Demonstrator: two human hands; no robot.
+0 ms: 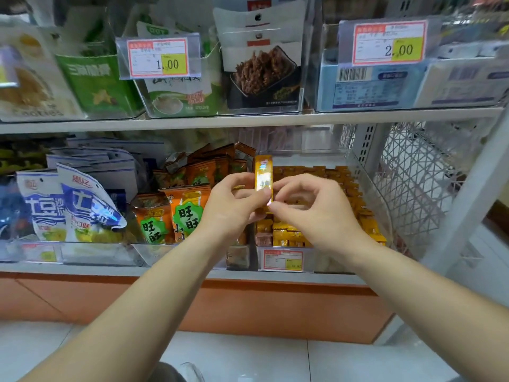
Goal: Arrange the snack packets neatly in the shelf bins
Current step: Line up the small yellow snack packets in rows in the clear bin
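Observation:
A slim yellow snack packet [263,173] stands upright between both hands, above the lower shelf. My left hand [230,206] pinches its left side with thumb and fingers. My right hand [314,208] touches its lower right edge with the fingertips. Right behind and below sits a clear bin [370,186] filled with several matching yellow packets [330,175]. Left of it, a bin holds orange packets with green labels [187,210].
Blue and white bags [71,205] lean in the bin at lower left. The upper shelf [248,119] carries bins with green, black and pale blue packs and price tags. A white wire mesh panel [418,177] closes the right side. Tiled floor lies below.

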